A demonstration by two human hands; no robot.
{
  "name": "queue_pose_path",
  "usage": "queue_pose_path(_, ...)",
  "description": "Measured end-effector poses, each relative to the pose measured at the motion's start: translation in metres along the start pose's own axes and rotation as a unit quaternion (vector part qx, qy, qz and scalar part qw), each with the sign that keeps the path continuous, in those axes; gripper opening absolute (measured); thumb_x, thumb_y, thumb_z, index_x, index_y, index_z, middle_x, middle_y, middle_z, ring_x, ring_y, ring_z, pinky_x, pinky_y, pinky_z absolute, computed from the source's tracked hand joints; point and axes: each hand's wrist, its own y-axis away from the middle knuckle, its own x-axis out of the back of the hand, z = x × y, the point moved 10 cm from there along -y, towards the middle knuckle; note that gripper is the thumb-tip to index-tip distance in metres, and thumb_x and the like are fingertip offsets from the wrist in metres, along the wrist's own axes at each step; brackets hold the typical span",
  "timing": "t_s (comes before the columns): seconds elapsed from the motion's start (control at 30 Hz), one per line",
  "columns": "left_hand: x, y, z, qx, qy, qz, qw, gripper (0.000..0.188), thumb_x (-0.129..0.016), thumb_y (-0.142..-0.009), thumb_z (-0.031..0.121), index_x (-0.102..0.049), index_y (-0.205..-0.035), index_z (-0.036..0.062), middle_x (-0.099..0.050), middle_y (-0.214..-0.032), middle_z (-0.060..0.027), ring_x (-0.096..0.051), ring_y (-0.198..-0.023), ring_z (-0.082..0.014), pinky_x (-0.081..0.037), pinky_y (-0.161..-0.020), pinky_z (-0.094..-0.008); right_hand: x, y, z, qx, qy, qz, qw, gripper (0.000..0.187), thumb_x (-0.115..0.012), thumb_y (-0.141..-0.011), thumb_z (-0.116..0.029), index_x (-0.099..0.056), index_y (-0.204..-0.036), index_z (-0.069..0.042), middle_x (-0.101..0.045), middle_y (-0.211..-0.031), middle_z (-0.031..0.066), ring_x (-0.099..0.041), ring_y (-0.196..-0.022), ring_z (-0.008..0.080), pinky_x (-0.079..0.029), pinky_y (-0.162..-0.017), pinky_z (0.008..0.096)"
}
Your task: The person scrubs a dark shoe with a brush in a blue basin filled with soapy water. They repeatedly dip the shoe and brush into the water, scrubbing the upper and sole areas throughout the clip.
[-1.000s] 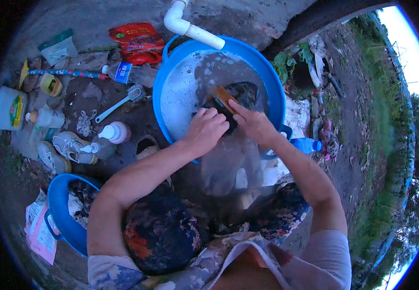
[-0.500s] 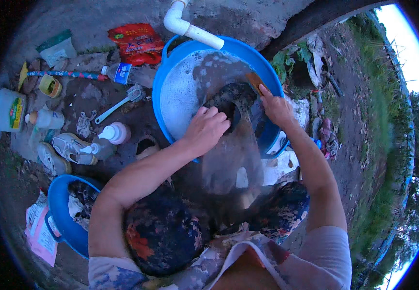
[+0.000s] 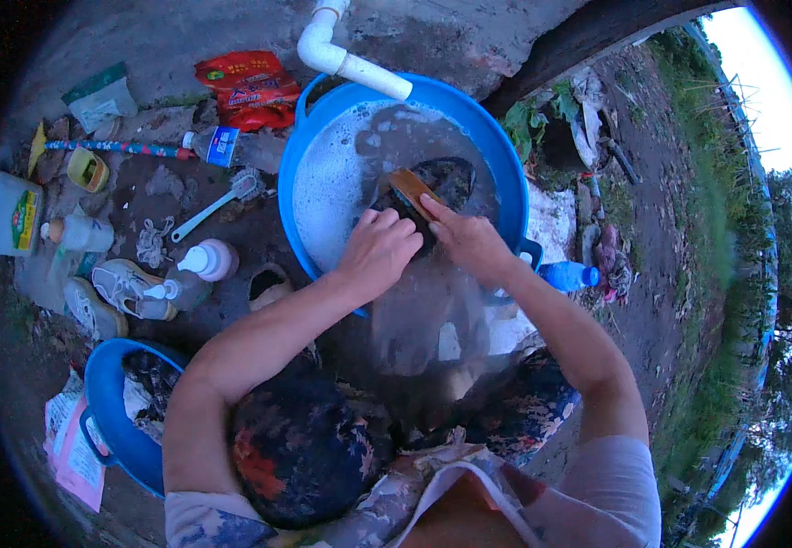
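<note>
A large blue basin (image 3: 516,187) of sudsy water stands in front of me. Over its near side lies a dark, wet shoe (image 3: 453,179), partly covered by my hands. My left hand (image 3: 381,248) is closed on the near part of this shoe, fingers curled over it. In my right hand (image 3: 471,243) is a wooden scrubbing brush (image 3: 409,190), gripped by one end and laid across the shoe. A greyish sheet or board (image 3: 419,324) slopes from the basin's near rim toward my lap; I cannot tell its kind.
A white pipe (image 3: 346,59) hangs over the basin's far rim. Leftward lie a long-handled brush (image 3: 209,210), a pump bottle (image 3: 211,260), pale shoes (image 3: 126,285) and a red packet (image 3: 245,87). A smaller blue tub (image 3: 108,384) holds dark items. Right of the basin lies a blue bottle (image 3: 567,276).
My right hand has brought the brush left and nearer, from the basin's right side onto the shoe. My left hand has shifted slightly and still holds the shoe.
</note>
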Motion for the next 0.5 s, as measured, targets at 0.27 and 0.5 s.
queue_pose_path(0.27, 0.003, -0.006, 0.012, -0.029, 0.015, 0.041, 0.999, 0.011, -0.054, -0.071, 0.005, -0.061, -0.08, 0.0058, -0.052, -0.083, -0.0053, -0.049, -0.087, -0.0236, -0.037, -0.077, -0.0369, 0.028, -0.003, 0.053, -0.096, 0.158, 0.035, 0.982, 0.042, -0.047, -0.092, -0.025, -0.043, -0.133, -0.022, -0.064, -0.078, 0.021, -0.063, -0.072, 0.0374, -0.05, -0.063, 0.0494)
queue_pose_path(0.5, 0.008, -0.004, 0.007, -0.029, 0.033, 0.038, 0.998, 0.014, -0.055, -0.07, 0.004, -0.061, -0.083, 0.0054, -0.053, -0.085, -0.0054, -0.05, -0.088, -0.0236, -0.038, -0.078, -0.0369, 0.036, -0.005, 0.064, -0.144, 0.162, -0.02, 0.976, 0.042, -0.044, -0.093, -0.029, -0.041, -0.134, -0.025, -0.064, -0.078, 0.0207, -0.062, -0.07, 0.0393, -0.049, -0.065, 0.0518)
